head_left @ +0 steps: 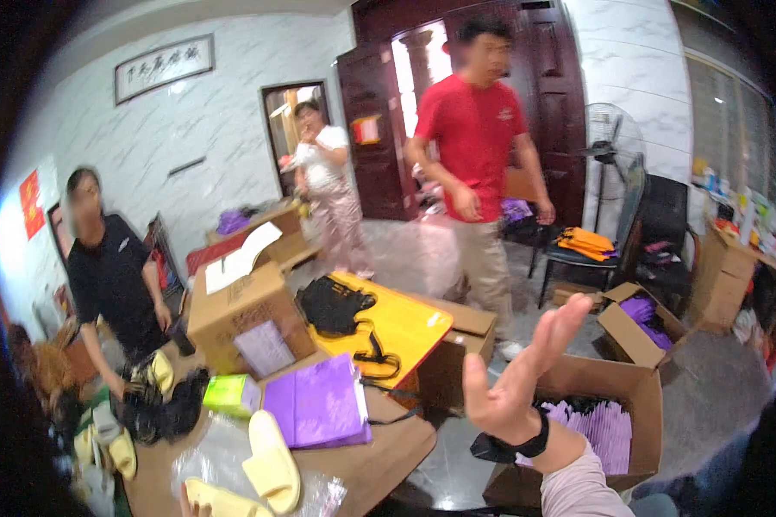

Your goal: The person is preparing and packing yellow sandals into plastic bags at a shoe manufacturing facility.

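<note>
Yellow slippers (pixel 272 470) are lying on clear wrap at table's (pixel 379 461) near edge, beside purple bags (pixel 319 403). I'm seeing right hand (pixel 517 379) hanging open, holding nothing, above open carton (pixel 634 405). Left hand barely showing, can't tell grip. Packing looks barely begun.

- On the surface (pixel 379 461) before us, a slipper (pixel 272 461) lies just in front of a flat bag (pixel 317 403).
- A small box (pixel 230 395) sits left of that bag.
- Behind them stands a closed carton (pixel 246 323), with a handbag (pixel 334 306) to its right.
- Right of the surface, our raised right hand (pixel 517 375) is above an open carton (pixel 616 414) on the floor.
</note>
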{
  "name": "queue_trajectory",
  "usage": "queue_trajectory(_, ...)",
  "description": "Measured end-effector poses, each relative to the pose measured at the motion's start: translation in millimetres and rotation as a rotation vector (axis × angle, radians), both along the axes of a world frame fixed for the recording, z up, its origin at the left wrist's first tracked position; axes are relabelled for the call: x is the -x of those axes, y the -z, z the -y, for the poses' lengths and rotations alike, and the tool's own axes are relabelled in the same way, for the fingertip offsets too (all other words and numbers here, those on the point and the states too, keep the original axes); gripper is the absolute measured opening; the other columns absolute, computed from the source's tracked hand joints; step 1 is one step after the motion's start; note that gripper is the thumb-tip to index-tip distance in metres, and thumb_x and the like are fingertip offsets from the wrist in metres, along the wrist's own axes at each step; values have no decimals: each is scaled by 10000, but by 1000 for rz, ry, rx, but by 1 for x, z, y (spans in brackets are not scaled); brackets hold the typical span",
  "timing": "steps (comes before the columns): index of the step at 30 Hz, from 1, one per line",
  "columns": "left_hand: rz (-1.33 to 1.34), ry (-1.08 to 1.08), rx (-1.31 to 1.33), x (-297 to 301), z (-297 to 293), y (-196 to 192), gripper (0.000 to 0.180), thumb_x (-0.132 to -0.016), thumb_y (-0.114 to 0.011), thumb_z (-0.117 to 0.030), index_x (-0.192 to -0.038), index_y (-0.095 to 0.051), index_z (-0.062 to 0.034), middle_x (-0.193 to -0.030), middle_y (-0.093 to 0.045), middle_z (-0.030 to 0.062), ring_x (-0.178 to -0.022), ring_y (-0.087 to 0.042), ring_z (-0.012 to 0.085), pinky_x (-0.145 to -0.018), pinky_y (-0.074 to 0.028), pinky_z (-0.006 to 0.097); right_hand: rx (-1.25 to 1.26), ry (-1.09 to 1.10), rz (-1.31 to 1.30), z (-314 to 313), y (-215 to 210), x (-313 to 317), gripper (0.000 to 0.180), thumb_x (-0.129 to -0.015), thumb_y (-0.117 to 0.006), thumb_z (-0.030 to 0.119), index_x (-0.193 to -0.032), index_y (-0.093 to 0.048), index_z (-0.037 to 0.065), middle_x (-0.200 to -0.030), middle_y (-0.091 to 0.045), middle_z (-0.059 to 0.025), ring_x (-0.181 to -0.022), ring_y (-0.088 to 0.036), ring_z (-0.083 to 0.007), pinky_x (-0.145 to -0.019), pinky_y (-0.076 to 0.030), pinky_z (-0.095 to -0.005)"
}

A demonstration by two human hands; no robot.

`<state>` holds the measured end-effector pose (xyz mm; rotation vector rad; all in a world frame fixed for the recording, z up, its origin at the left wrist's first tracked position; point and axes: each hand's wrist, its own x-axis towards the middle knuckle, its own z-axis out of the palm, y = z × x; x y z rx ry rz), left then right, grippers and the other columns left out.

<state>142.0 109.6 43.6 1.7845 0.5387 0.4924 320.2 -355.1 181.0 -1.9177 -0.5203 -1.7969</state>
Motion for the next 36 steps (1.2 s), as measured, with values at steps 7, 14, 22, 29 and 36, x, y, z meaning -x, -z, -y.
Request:
queue_trajectory(7, 68, -109, -490, -9, -39, 13, 698, -771, -552, -16, -1419, -293, -32, -1473, -243, 180, -1375, -209, 326, -1125, -194, 414, 722, -690, -770, -80, 20, -13, 689, -779, -679, 216, -1358, -389, -16, -1434, -297, -254, -1300, -342, -417, -1059, -282, -494)
queue_trajectory(14, -132, -441, -500, 49, -91, 15, 636, -817, -534, -68, -1416, -320, -55, -1441, -321, 190, -1382, -215, 329, -1117, -198, 409, -63, -899, -314, -145, 20, 6, 723, -846, -519, 104, -1448, -136, -12, -1491, -223, -182, -1371, -243, -323, -1126, -186, -464)
queue_trajectory(22, -188, -7, -544, 47, -59, 53, 639, -828, -634, -189, -1368, -356, 11, -1398, -334, 279, -1324, -297, 405, -1084, -267, 439, 737, -971, -1163, -252, 129, 2, 822, -805, -656, 298, -1420, -221, -33, -1481, -197, -257, -1379, -194, -397, -1117, -168, -473)
queue_trajectory(29, -202, -18, -533, -6, -21, 64, 524, -839, -660, -175, -1276, -446, 20, -1269, -482, 260, -1200, -453, 367, -1006, -355, 427, 746, -751, -1082, -292, 175, -16, 711, -794, -668, 323, -1340, -373, -25, -1341, -411, -220, -1298, -336, -344, -1070, -251, -478)
queue_trajectory(36, -55, 447, -326, -10, -33, 6, 272, -781, -655, -13, -1023, -536, 19, -1195, -542, 156, -1166, -493, 293, -955, -415, 361, 615, -1269, -1258, -257, 143, -11, 313, -820, -655, 187, -1044, -564, -11, -927, -601, -171, -825, -593, -315, -725, -460, -393)
